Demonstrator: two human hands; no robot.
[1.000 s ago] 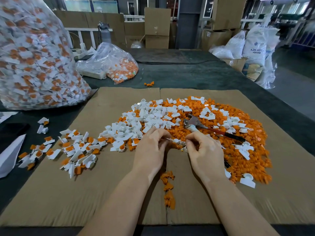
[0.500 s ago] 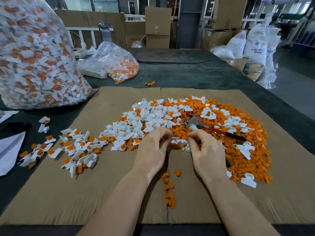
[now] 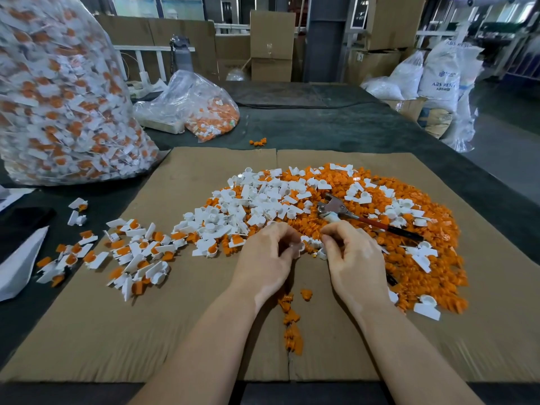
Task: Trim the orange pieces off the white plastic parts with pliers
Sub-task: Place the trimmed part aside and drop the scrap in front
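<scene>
Partly hidden between the two hands, a small white part (image 3: 299,249) sits at the near edge of the heap; the left hand (image 3: 267,260) curls its fingers round it, though how the fingertips meet it is hard to make out. The right hand (image 3: 355,260) is curled too, thumb and forefinger pinched together near another white part (image 3: 322,254), and whether it actually holds anything cannot be told from this angle.

The pliers (image 3: 365,219) lie untouched on the pile just beyond the right hand, their metal head toward the middle and the red-and-black handle running off to the right, its lower edge sunk among orange pieces (image 3: 423,264). White plastic parts (image 3: 257,206) spread over the left half of the heap. A second, looser scatter of white-and-orange parts (image 3: 137,252) lies to the left, spilling off the cardboard sheet (image 3: 87,331) onto the dark tabletop (image 3: 321,127). A thin trail of orange scraps (image 3: 292,325) follows the cardboard seam between the forearms.

At far left a large clear bag (image 3: 58,97) of parts is cut off by the frame's edge, as is a white pouch (image 3: 17,267) below it. A smaller bag (image 3: 201,106) rests behind. Bare cardboard lies open at the near left and near right corners, and the tabletop's right edge drops to the floor.
</scene>
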